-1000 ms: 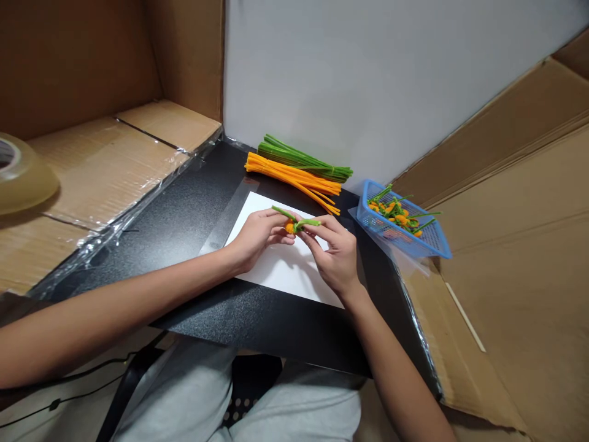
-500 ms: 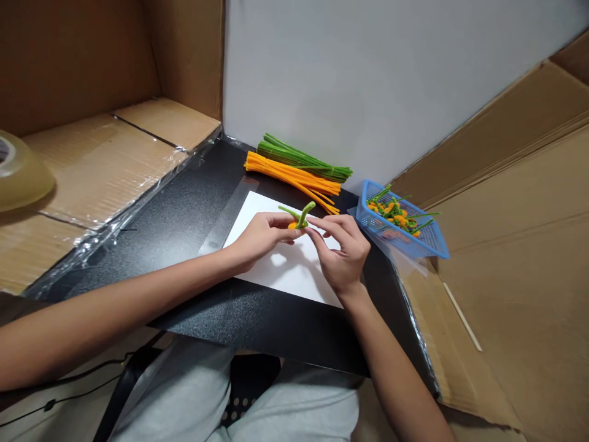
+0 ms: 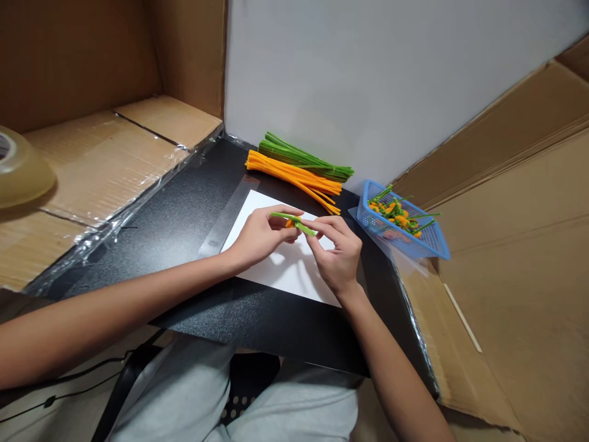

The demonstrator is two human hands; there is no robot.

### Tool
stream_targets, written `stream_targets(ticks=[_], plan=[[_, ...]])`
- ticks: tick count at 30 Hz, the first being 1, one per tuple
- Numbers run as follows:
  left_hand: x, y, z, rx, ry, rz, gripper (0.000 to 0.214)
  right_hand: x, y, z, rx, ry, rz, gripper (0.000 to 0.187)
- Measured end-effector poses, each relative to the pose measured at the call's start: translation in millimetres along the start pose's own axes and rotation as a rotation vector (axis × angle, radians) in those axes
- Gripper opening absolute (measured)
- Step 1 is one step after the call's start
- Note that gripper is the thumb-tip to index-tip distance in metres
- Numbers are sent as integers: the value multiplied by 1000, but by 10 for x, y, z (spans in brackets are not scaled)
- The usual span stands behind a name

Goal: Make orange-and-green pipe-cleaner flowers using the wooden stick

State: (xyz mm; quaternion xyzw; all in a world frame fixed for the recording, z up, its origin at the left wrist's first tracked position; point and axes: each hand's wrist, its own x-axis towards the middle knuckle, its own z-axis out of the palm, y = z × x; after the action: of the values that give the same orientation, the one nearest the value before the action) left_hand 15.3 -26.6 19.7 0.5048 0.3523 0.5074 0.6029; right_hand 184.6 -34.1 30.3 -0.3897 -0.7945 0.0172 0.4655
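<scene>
Pipe cleaner (image 3: pixel 294 217) pinched in two-handed grip (image 3: pixel 317 228)

Soft, fuzzy chenille, matt all over, on the green pipe cleaners (image 3: pixel 304 158) and orange pipe cleaners (image 3: pixel 294 178), and moulded plastic with a faint sheen on the blue mesh basket (image 3: pixel 375 212). Fine-grained, rough-looking matt black on the tabletop (image 3: pixel 170 245), smooth matt paper in the white sheet (image 3: pixel 288 276), and crinkled, glossy clear plastic on the tape strip (image 3: pixel 124 215) along the table edge. Dull brown paper finish on the cardboard (image 3: pixel 519 307), a glossy amber surface on the tape roll (image 3: pixel 21 169), and soft matt cloth in the grey trousers (image 3: pixel 170 393).
</scene>
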Motion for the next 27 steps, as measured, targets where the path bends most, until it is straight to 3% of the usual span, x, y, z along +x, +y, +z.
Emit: stream_targets(ticks=[11,17,27], plan=[[11,-30,-10,371,-54,152,26,8,79,-37,-34,-24,-63,13],[21,6,-23,354,-141,166,28,-23,121,-16,-10,-36,-120,20],[-4,46,-98,595,-123,246,46,60,134,-123,-3,-250,-128,30]])
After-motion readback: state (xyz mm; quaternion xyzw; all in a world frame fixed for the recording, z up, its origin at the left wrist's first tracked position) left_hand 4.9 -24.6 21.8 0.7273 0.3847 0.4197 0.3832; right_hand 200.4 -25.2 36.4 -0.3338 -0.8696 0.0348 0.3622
